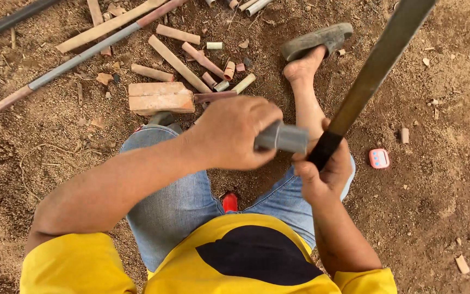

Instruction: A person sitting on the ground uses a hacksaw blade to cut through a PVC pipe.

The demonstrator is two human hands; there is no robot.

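Observation:
My left hand (234, 132) is closed around a short grey pipe fitting (285, 138), held above my lap. My right hand (323, 171) grips the black handle of a long flat blade (373, 69) that rises to the upper right. The blade's handle sits right beside the open end of the fitting. I am seated on bare earth in blue jeans and a yellow shirt, with one bare foot (302, 68) stretched forward.
A red brick (160, 97) lies ahead of my knee among several short cut pipe pieces (179, 63). Long pipes (77, 56) cross the upper left. A grey sandal (315, 40) lies beyond my foot. A small pink object (379, 158) lies at right, a red one (229, 202) between my legs.

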